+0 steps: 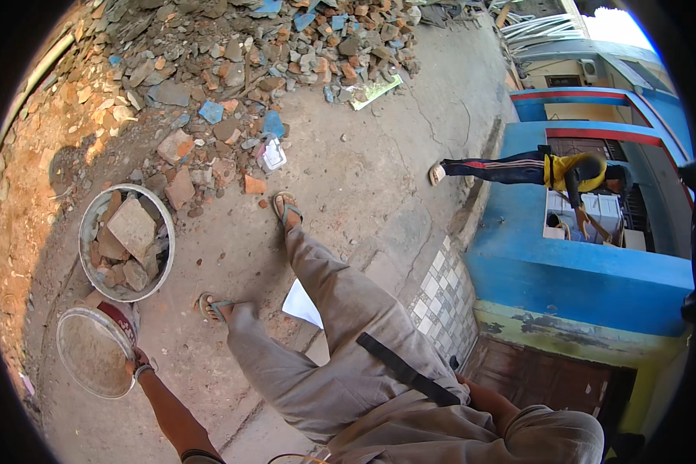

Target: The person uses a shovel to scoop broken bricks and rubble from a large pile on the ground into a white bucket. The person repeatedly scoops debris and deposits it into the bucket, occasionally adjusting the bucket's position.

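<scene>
At the lower left, my left hand has its fingers closed over the rim of a round bucket. The tilted bucket has a pale, dusty inside and some dark red on its side; no rubble shows in it. Just beyond stands a metal basin heaped with broken concrete and brick pieces. My right forearm lies along my hip, where clothing hides most of the hand and its fingers.
A rubble heap of brick and blue-painted chunks spreads across the far side. Near my feet lie a white plastic container and a white sheet. At the right, a person in a yellow top stands by a blue wall.
</scene>
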`<action>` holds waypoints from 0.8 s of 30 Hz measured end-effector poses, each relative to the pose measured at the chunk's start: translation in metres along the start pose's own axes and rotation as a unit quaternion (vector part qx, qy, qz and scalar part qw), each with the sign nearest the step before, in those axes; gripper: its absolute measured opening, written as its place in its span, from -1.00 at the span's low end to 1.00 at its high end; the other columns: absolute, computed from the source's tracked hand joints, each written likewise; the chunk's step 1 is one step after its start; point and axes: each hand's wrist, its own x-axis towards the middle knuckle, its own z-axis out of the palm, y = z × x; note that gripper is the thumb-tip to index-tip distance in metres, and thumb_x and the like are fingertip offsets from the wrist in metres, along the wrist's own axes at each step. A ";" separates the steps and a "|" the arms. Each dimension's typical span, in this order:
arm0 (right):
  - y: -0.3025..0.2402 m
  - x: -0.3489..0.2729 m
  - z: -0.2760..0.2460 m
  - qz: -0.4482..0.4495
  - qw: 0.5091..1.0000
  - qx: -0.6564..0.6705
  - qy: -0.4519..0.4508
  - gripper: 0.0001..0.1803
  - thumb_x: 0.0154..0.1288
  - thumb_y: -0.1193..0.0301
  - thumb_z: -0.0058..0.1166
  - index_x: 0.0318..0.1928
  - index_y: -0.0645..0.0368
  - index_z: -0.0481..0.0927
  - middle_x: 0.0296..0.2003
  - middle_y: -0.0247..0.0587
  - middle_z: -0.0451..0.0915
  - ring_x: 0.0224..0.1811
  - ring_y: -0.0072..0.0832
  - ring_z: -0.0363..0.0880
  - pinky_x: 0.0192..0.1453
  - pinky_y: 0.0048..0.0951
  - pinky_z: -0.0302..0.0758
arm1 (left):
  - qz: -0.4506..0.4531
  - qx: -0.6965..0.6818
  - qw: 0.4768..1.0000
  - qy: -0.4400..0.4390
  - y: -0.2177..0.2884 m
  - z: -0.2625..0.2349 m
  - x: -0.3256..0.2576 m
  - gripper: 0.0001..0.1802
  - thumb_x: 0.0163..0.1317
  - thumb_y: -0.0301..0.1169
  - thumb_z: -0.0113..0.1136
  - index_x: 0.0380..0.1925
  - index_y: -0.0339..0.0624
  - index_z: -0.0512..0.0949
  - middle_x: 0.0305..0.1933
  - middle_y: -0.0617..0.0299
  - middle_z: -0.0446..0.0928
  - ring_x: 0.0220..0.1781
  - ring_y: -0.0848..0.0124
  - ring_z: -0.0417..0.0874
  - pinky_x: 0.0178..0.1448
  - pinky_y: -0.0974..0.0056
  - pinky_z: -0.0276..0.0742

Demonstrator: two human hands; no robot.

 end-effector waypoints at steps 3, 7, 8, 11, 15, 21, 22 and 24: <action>0.018 0.022 -0.018 -0.007 1.000 -0.020 0.021 -0.52 0.09 0.08 0.16 -0.29 0.34 0.65 -0.22 0.18 0.63 -0.15 -0.09 0.65 -0.10 -0.15 0.57 | 0.013 0.044 0.999 0.000 0.005 -0.023 -0.018 -0.50 0.34 -0.14 -0.13 0.03 -0.32 0.54 0.02 0.00 0.62 0.01 0.15 0.65 0.01 0.11 0.66; 0.037 0.070 -0.065 -0.037 0.996 -0.059 0.051 -0.51 0.09 0.07 0.16 -0.28 0.35 0.65 -0.20 0.21 0.63 -0.12 -0.06 0.65 -0.08 -0.14 0.57 | -0.030 -0.030 0.997 0.067 -0.021 -0.065 -0.103 -0.59 0.30 -0.27 -0.23 -0.09 -0.20 0.57 -0.31 0.08 0.65 -0.40 0.25 0.67 -0.17 0.13 0.71; 0.038 0.085 -0.085 -0.049 0.995 -0.066 0.061 -0.50 0.09 0.07 0.16 -0.28 0.35 0.65 -0.20 0.22 0.63 -0.11 -0.05 0.65 -0.07 -0.14 0.57 | -0.042 -0.014 0.996 0.079 -0.034 -0.076 -0.133 -0.60 0.30 -0.28 -0.23 -0.12 -0.19 0.59 -0.34 0.10 0.65 -0.39 0.26 0.67 -0.19 0.15 0.71; 0.018 0.126 -0.156 -0.115 0.984 -0.090 0.098 -0.49 0.09 0.06 0.16 -0.27 0.35 0.65 -0.18 0.24 0.63 -0.08 -0.03 0.65 -0.06 -0.13 0.57 | -0.034 0.009 0.994 0.106 -0.074 -0.097 -0.229 -0.68 0.30 -0.29 -0.11 -0.19 -0.23 0.58 -0.32 0.12 0.67 -0.39 0.32 0.68 -0.22 0.24 0.69; -0.045 0.148 -0.268 -0.210 0.963 -0.120 0.119 -0.65 0.10 0.25 0.12 -0.36 0.36 0.63 -0.44 0.12 0.64 -0.32 -0.06 0.68 -0.22 -0.16 0.61 | -0.005 0.019 0.991 0.131 -0.130 -0.112 -0.338 -0.87 0.22 -0.38 0.06 -0.34 -0.15 0.56 -0.39 0.23 0.64 -0.43 0.37 0.64 -0.29 0.32 0.62; -0.150 0.161 -0.393 -0.230 0.973 0.035 0.000 -0.86 0.10 0.45 0.11 -0.41 0.30 0.54 -0.65 -0.17 0.49 -0.65 -0.39 0.50 -0.58 -0.32 0.46 | -0.038 0.064 0.971 0.228 -0.237 -0.101 -0.403 -0.89 0.10 -0.31 0.15 -0.38 -0.03 0.55 -0.41 0.27 0.57 -0.41 0.35 0.53 -0.31 0.25 0.49; -0.166 0.163 -0.402 -0.226 0.974 0.035 0.005 -0.87 0.11 0.45 0.11 -0.41 0.29 0.52 -0.65 -0.21 0.47 -0.66 -0.42 0.48 -0.60 -0.33 0.46 | -0.035 0.053 0.973 0.223 -0.255 -0.097 -0.405 -0.89 0.07 -0.32 0.16 -0.39 -0.04 0.55 -0.43 0.25 0.56 -0.44 0.33 0.52 -0.35 0.25 0.48; -0.190 0.161 -0.425 -0.244 0.961 0.120 -0.052 -0.86 0.10 0.43 0.09 -0.43 0.27 0.51 -0.64 -0.22 0.46 -0.68 -0.44 0.46 -0.62 -0.32 0.46 | -0.035 0.075 0.963 0.257 -0.289 -0.088 -0.407 -0.88 0.04 -0.36 0.17 -0.40 -0.09 0.55 -0.45 0.20 0.55 -0.47 0.32 0.51 -0.41 0.23 0.47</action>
